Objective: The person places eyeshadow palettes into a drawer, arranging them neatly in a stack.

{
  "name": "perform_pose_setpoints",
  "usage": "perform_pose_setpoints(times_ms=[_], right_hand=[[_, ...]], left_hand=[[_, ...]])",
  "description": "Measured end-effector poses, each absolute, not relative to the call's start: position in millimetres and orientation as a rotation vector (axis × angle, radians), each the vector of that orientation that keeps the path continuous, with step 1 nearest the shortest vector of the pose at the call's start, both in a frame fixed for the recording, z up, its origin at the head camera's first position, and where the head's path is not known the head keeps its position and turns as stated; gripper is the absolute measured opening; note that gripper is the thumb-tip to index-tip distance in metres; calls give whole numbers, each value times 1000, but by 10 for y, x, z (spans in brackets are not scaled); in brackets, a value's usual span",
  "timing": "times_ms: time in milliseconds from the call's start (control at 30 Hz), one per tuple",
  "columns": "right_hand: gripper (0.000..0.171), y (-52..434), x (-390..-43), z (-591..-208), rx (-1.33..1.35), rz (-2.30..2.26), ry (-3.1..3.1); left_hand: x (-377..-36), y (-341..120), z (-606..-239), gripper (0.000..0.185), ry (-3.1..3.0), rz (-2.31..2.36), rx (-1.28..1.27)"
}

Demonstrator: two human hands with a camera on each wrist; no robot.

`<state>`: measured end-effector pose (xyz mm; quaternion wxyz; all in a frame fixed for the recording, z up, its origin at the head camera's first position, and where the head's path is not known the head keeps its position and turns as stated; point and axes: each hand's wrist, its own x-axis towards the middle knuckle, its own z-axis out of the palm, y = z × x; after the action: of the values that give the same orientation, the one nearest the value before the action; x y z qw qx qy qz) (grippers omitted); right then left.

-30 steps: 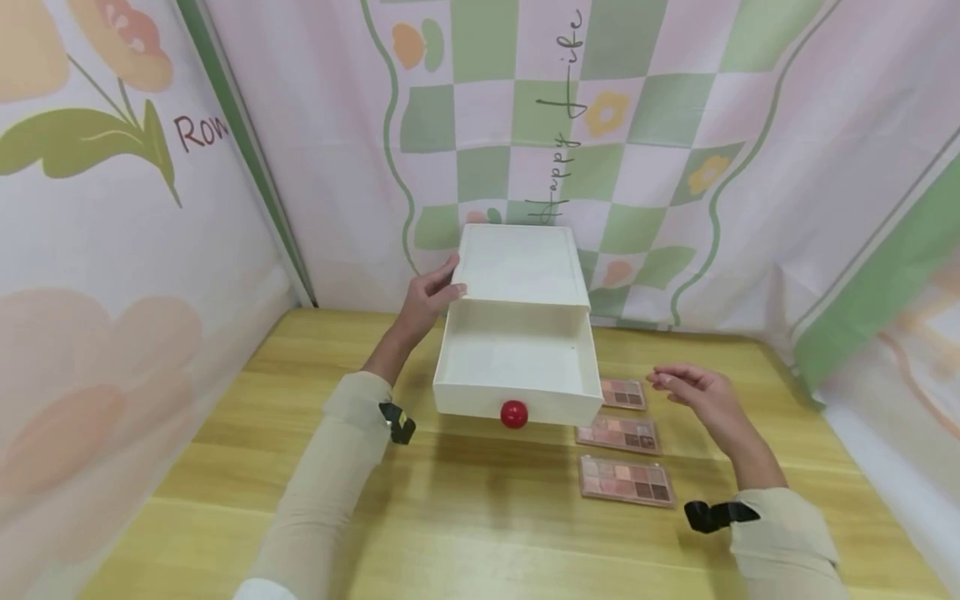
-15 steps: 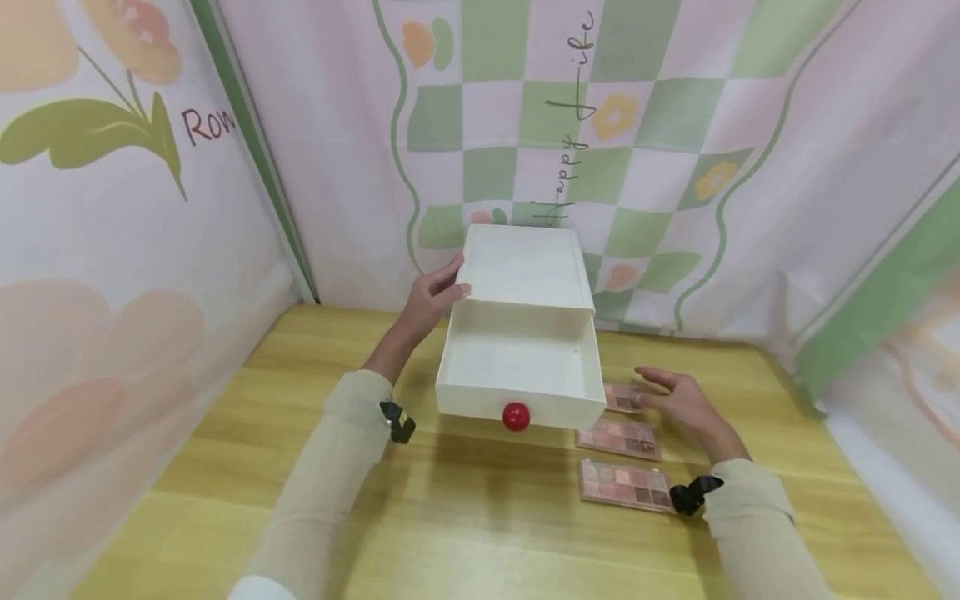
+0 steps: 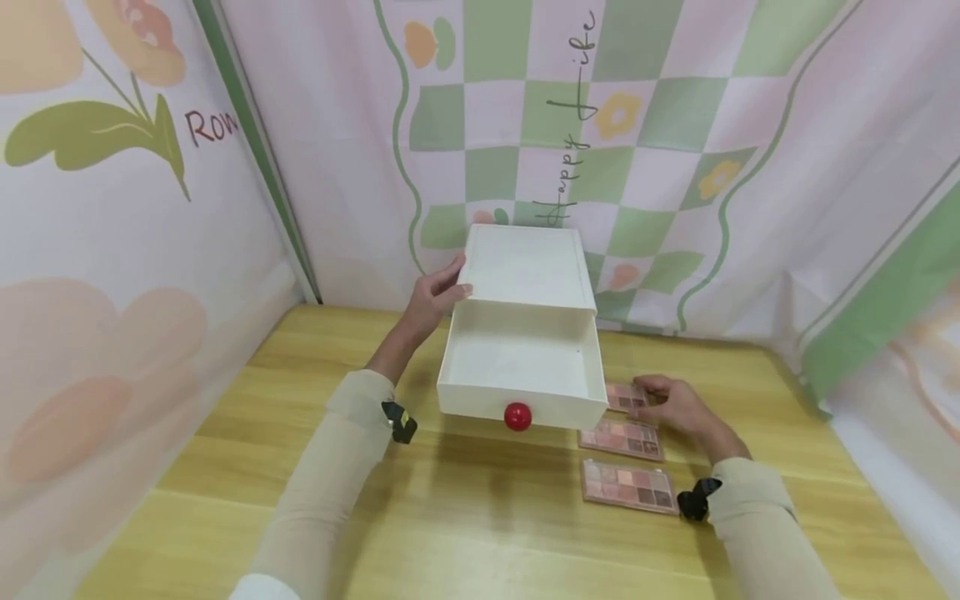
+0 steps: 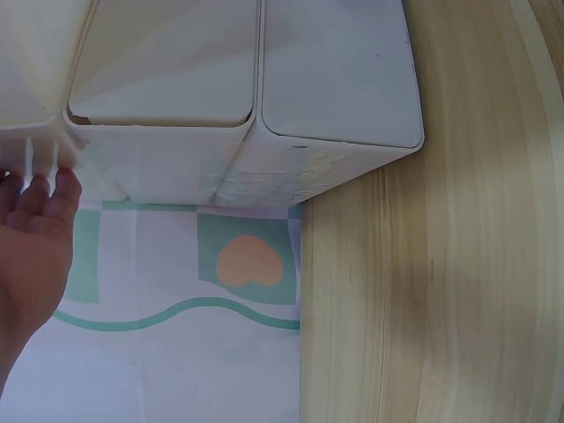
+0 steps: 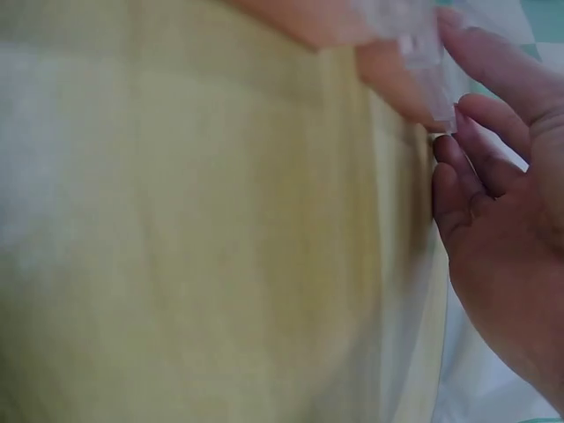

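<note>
Pinching the farthest palette (image 3: 622, 397) just right of the box (image 3: 527, 265), the right hand (image 3: 677, 407) holds its end; whether the palette touches the desk (image 3: 480, 550) is unclear. The left hand (image 3: 435, 300), thumb and fingers apart, touches the box's left side.

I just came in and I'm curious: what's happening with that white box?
Somebody's left hand is holding the side of the white box. Its drawer, the one with the red knob, is pulled open. The right hand is gripping one end of the farthest makeup palette. The middle palette and the nearest palette lie on the table, with no hand on them.
</note>
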<state>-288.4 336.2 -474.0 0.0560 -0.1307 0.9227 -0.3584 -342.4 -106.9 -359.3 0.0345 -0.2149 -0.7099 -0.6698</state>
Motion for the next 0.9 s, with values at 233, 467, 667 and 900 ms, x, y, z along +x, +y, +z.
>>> perform_pose_setpoints(times_ms=[233,467,667,900], right_hand=[[69,3359,-2905,-4798,-436,-1085,2820],[71,3347,-2953,-4816,-452,-1064,2813],[68,3365,-2969,-4799,-483,-1047,2825],[66,3361,-2985,-4795,-522,-1019,2831]], left_hand=[[-3420,-1053,-3597,64,-2174,-2056,-662],[-3443,-1064,-3612,64,-2190,-2042,-657],[-3431,-1058,-3599,64,-2184,-2050,-659],[-3433,-1061,-3604,65,-2184,-2047,-658]])
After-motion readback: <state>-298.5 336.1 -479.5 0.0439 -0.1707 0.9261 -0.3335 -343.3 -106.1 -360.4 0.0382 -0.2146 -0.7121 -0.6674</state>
